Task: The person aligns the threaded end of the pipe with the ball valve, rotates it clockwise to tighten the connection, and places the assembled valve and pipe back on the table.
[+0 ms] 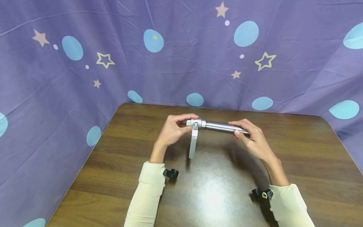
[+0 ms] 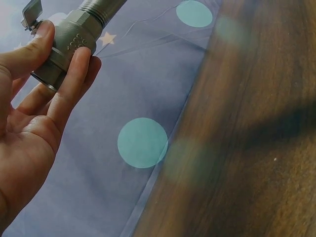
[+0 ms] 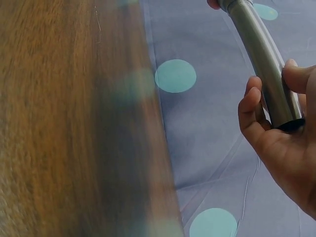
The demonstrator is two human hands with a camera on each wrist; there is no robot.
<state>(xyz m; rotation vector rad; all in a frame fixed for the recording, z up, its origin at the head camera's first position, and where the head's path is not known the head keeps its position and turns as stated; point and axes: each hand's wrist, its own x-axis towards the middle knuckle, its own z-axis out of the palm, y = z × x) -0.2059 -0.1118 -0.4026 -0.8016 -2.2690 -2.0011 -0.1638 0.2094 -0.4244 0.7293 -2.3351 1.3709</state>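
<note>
There is one metal valve (image 1: 200, 122) with one flat handle (image 1: 193, 145), one round metal pipe (image 1: 218, 126), two hands, two pale sleeves and two small black wrist mounts, one at each cuff. The valve and pipe meet end to end and are held up over the far half of one brown wooden table (image 1: 113, 164), in front of a purple curtain (image 1: 181, 72). From the valve, the handle hangs toward six o'clock and the pipe runs toward three, dipping slightly. Threads show at the joint in the left wrist view. The left hand (image 1: 173, 130), its forearm coming from seven o'clock, pinches the valve's nine o'clock end, thumb on the near side, fingers bent over the far side. The right hand (image 1: 253, 137), its forearm coming from five o'clock, is closed around the pipe's three o'clock end, thumb opposite curled fingers, with the dark pipe end near the palm.
</note>
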